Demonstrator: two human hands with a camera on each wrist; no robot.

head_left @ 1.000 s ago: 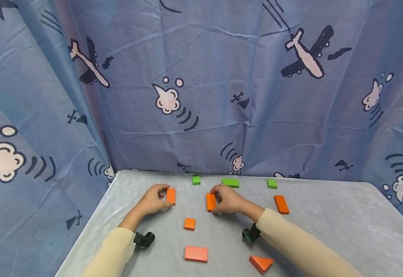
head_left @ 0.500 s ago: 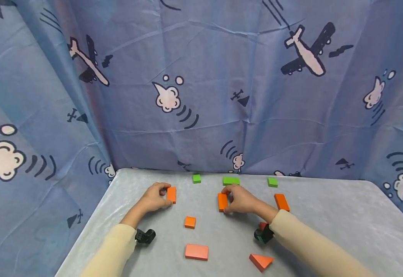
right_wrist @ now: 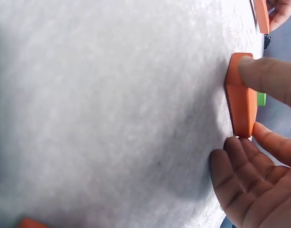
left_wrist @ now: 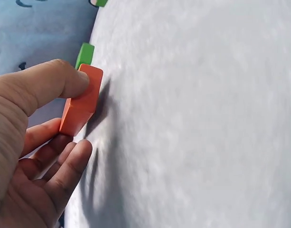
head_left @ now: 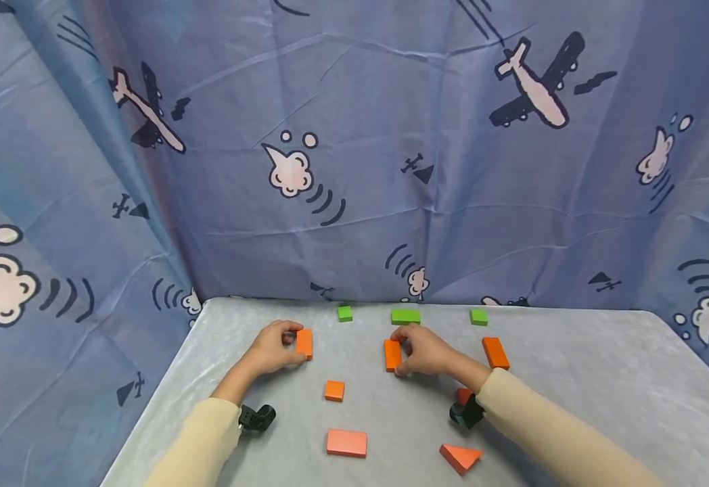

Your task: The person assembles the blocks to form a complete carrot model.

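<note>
Pinching an orange block point(head_left: 304, 345) in the fingers of the left hand point(head_left: 271, 350), seemingly yet to release it. Leaving untouched a small square block point(head_left: 334, 390), in between and nearer than the fingertips; pinching a darker block point(head_left: 392, 356) in the right hand point(head_left: 426, 351), likewise unreleased.

Soft, even light fills the head view, leaving diffuse shadows beside the sleeves point(head_left: 549, 429) on the pale table point(head_left: 586, 365) and a mild sheen along creases in the blue curtain point(head_left: 354, 264). In the left wrist view, the table looks washed out and its texture blurred. In the right wrist view, glare whitens its upper right; a broad, soft-edged shadow spreads beside the right grip point(head_left: 425, 353).
</note>
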